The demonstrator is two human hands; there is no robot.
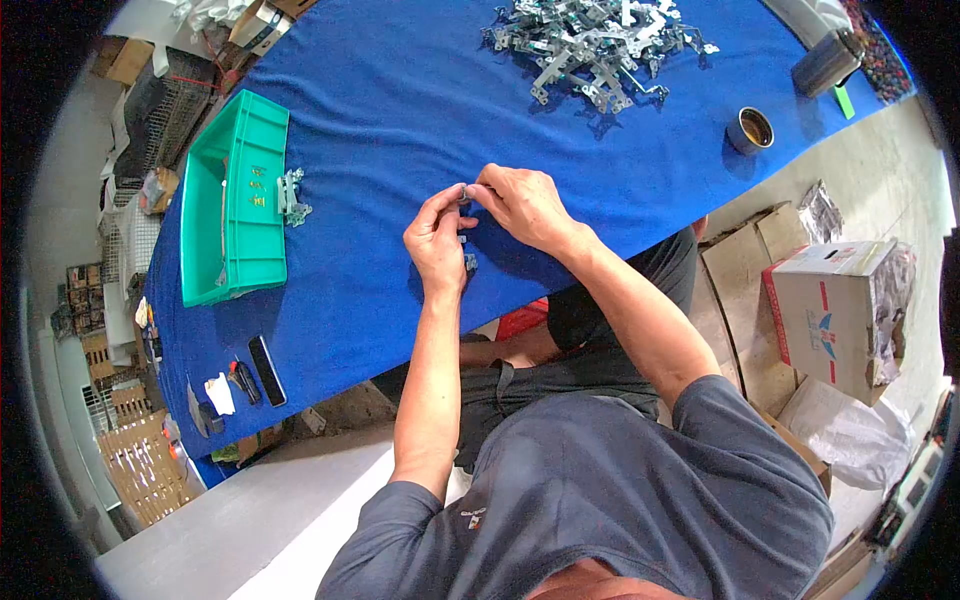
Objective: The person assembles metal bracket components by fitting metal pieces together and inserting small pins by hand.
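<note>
Over the blue cloth, my left hand [438, 245] and my right hand [528, 207] meet fingertip to fingertip. Both are closed in a pinch on a small metal piece [464, 196], mostly covered by the fingers. More silvery metal [470, 262] shows beside my left palm and wrist; whether it belongs to the same piece I cannot tell. A large heap of silvery metal brackets [600, 50] lies at the far side of the table. Left of my hands, a few similar brackets [293, 198] rest against the green crate.
The green plastic crate [262, 240] stands on the blue cloth [350, 130] at left. A phone [267, 370] and a dark-handled tool [243, 383] lie near the front left. At right are a cup of dark liquid [752, 131] and a metal container [828, 63]. A cardboard box [825, 315] sits beyond the table edge.
</note>
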